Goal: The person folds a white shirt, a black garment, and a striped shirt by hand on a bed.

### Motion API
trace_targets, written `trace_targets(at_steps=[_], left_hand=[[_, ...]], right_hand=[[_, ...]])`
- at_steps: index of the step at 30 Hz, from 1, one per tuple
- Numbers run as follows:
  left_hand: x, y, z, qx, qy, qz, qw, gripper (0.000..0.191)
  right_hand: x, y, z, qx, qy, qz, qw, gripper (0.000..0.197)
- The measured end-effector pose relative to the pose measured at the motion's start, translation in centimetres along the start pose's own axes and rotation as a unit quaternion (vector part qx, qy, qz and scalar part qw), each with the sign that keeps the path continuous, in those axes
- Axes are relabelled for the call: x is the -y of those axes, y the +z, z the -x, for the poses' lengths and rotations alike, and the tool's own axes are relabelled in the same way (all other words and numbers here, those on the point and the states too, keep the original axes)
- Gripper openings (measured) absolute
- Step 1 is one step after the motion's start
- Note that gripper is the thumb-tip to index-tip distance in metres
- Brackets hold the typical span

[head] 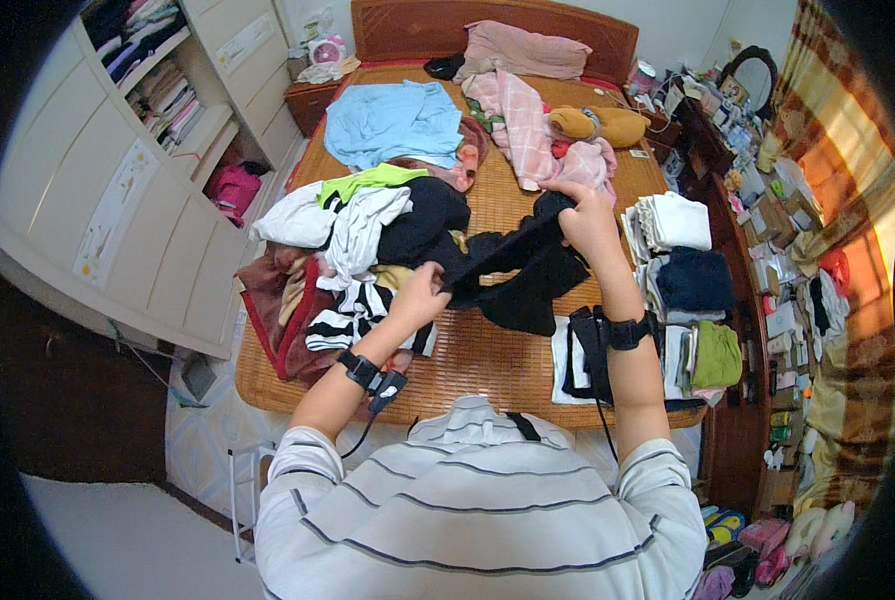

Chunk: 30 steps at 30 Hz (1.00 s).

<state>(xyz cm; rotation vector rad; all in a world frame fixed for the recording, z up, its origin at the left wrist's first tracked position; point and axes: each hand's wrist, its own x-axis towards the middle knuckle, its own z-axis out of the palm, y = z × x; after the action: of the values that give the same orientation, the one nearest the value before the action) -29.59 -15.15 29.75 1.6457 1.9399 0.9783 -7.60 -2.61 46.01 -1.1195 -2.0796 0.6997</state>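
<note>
A black garment (518,259) stretches between my two hands above the bed mat. My left hand (419,296) pinches its near left edge, while my right hand (586,214) grips the far right end. Part of the cloth hangs down toward the mat; its exact kind is hard to tell. Beside my left hand lies a heap of loose clothes, with a black-and-white striped garment (350,315), a white garment (368,229) and more black cloth (421,217). Folded clothes stand in stacks to the right, among them a white stack (672,221) and a navy folded garment (693,279).
A light blue garment (391,124) lies farther up the bamboo bed mat (485,367), near a pink plaid cloth (518,127) and a brown plush toy (601,124). A green folded garment (716,354) lies at the right edge. The wardrobe (109,180) stands left; a crowded dresser (740,247) stands right.
</note>
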Motion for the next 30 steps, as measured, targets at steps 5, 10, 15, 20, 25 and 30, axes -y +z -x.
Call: trace_targets(at_steps=[5,10,15,20,25,30], left_hand=[[-1.5,4.0,1.4,0.064,-0.044,0.149,0.986,0.027],[-3.2,1.7,0.5,0.089,-0.053,0.219,0.97,0.034],[-8.0,-2.0,1.4,0.053,0.007,0.092,0.994,0.032],[-10.2,-3.6,2.7,0.014,0.052,0.036,0.998,0.024],[-11.4,-4.2,4.3,0.055,-0.044,0.012,0.997,0.024],[-11.1,-3.7,5.8,0.093,-0.036,-0.003,0.995,0.02]], right_hand=[[-2.9,-4.3,1.9,-0.053,-0.041,0.18,0.981,0.029],[-8.5,-7.2,3.2,0.035,0.057,0.282,0.957,0.026],[-11.5,-8.5,5.7,0.128,0.034,0.207,0.969,0.026],[-13.9,-8.0,7.7,0.247,-0.065,0.015,0.967,0.033],[-13.4,-7.3,10.1,0.384,-0.018,-0.195,0.902,0.047],[-14.9,-7.1,11.8,0.342,-0.031,-0.235,0.909,0.034]])
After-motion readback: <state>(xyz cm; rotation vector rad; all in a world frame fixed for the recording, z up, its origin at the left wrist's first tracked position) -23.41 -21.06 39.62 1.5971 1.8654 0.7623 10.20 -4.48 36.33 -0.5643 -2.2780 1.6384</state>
